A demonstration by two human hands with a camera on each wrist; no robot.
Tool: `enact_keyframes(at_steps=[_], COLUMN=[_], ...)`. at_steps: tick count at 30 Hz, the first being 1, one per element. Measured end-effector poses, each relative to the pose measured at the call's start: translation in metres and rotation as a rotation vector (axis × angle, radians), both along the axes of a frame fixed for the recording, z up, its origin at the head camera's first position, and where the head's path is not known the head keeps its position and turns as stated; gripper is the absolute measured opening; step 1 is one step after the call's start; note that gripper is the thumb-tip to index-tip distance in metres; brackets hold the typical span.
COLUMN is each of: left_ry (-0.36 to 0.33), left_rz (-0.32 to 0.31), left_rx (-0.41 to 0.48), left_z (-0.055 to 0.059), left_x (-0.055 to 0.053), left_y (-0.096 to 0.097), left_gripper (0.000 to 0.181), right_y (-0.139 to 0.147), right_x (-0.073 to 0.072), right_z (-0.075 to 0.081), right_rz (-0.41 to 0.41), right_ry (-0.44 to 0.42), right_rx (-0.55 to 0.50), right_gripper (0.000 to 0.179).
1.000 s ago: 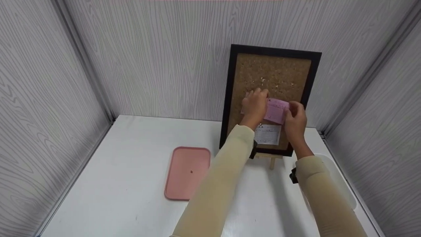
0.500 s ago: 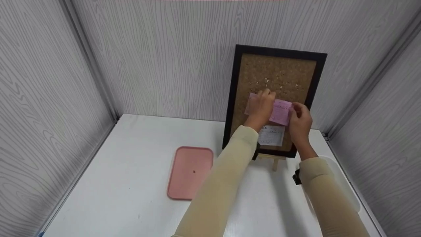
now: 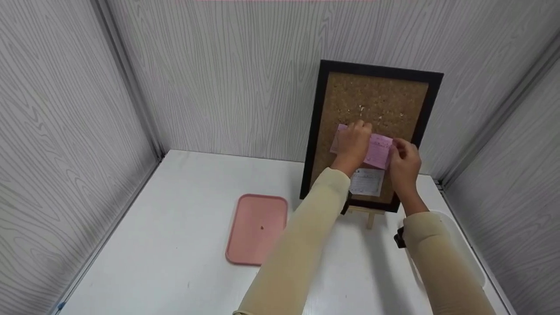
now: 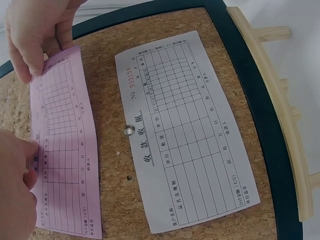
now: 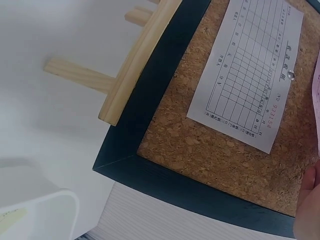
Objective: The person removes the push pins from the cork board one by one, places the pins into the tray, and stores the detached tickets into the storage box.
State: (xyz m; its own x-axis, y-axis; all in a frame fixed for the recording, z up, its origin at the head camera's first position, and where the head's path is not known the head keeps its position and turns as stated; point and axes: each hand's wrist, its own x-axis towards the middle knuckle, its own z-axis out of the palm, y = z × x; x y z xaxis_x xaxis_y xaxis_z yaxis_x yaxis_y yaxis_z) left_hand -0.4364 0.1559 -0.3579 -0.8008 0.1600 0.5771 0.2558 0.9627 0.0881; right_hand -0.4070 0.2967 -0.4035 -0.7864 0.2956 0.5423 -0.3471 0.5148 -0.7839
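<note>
A pink receipt slip [image 3: 379, 152] lies against the black-framed corkboard [image 3: 385, 98]. My left hand [image 3: 355, 143], fingers curled, pinches at its upper edge near the middle; any small item between the fingertips is hidden. My right hand [image 3: 404, 165] pinches the slip's right end between thumb and fingers. In the left wrist view the pink slip [image 4: 70, 150] stands slightly off the cork at its lower edge. Below it a white receipt slip [image 4: 185, 135] hangs by a clear pushpin [image 4: 129, 130] at its upper edge. The right wrist view shows only part of my right hand [image 5: 309, 210].
A small wooden easel [image 3: 370, 218] supports the board. On the white table [image 3: 197, 227] lies a pink tray [image 3: 251, 236] with a tiny dark speck on it. A white bin [image 3: 459, 245] stands at the right, partly behind my right sleeve. Patterned walls surround the table.
The head view has shifted, so the whole scene sits farther right. Both hands stay on the pink slip; their hold looks almost the same.
</note>
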Motion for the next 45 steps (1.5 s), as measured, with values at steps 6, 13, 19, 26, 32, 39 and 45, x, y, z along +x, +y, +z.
enact_keyframes(at_steps=[6,13,19,26,32,39,45], left_ry=[-0.019,-0.012,-0.027,-0.087,-0.123,-0.14,-0.192], left_rz=[-0.01,0.008,0.003,-0.012,-0.095,-0.213,-0.346], left_rx=[0.049,0.038,0.045,0.093,0.198,0.361,0.52], left_z=[0.001,0.0,0.0,-0.001,-0.005,-0.012,-0.023], left_x=[-0.001,-0.003,-0.003,-0.001,0.003,0.015,0.027], left_y=[-0.001,-0.002,-0.005,-0.009,-0.014,-0.031,-0.06], left_gripper=[0.021,0.021,0.017,0.015,0.018,0.016,0.017], right_y=[0.0,0.0,-0.001,-0.003,-0.003,0.0,0.001], right_x=[-0.001,-0.002,-0.003,-0.003,-0.002,0.002,0.012], right_z=[0.001,0.002,0.002,0.001,0.002,0.001,0.0], right_rz=[-0.002,-0.006,0.012,0.038,0.023,0.022,0.008], right_ry=[0.006,0.007,0.033,0.069,0.07,0.065,0.046], right_rx=[-0.012,0.003,-0.007,-0.018,-0.004,0.002,0.016], right_gripper=[0.028,0.027,0.027,0.026,0.026,0.027,0.028])
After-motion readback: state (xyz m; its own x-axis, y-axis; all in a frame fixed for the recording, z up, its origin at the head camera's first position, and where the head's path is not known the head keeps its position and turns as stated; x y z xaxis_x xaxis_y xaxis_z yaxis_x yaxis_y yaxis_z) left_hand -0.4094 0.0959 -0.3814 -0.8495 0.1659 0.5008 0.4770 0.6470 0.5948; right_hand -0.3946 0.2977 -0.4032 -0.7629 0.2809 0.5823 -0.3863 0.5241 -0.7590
